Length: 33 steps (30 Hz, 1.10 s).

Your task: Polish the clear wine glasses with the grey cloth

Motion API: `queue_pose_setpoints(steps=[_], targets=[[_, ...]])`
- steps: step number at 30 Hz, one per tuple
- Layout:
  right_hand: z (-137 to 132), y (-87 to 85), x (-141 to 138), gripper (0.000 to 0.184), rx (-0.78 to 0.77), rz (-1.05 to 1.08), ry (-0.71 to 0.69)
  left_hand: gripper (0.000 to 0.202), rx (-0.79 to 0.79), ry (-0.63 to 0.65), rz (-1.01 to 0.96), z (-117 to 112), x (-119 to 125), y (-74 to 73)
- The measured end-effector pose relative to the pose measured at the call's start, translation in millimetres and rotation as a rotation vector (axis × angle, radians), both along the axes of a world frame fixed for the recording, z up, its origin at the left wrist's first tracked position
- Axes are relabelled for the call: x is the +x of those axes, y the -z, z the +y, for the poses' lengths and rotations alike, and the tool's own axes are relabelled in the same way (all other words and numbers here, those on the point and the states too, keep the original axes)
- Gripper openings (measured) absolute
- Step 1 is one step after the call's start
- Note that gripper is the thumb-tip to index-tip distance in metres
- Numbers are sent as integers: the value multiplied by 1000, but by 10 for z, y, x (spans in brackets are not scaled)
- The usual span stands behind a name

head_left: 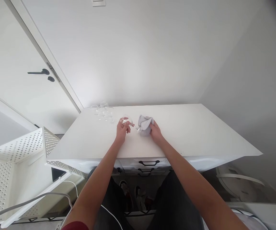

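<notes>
My left hand is closed around the bowl of a clear wine glass, which lies tilted sideways with its stem pointing right. At the foot end of the glass, my right hand grips a light grey cloth. The cloth is bunched up and touches the base of the glass, covering part of it. Both hands are just above the white cabinet top. Farther left, several more clear stemmed glasses stand upright in a cluster near the back edge.
Behind the cabinet rises a plain wall. A door with a black handle is at the left. A white perforated shelf unit and a grey cable lie at the lower left. Drawers with black handles face me.
</notes>
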State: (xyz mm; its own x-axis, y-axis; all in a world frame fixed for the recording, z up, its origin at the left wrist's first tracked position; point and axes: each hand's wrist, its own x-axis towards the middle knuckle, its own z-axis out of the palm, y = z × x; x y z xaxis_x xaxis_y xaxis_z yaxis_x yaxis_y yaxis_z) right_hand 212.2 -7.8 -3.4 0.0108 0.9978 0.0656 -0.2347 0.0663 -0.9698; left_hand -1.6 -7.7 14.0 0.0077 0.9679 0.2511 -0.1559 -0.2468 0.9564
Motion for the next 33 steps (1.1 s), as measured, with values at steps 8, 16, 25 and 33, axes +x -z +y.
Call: queue_pose_setpoints(steps=[8,16,25,33], targets=[[-189,-111,-21,61,67,109,-321,57,-178,242,111,25,21,88],[-78,-54,111,7,158,128,-217,61,-69,159,13,8,3,26],[-186,-47,3,38,431,-670,-219,63,5,-64,-4,-26,-9,-19],[-224,30,-130,60,463,-1257,-211,66,-56,-48,37,-27,-4,-30]])
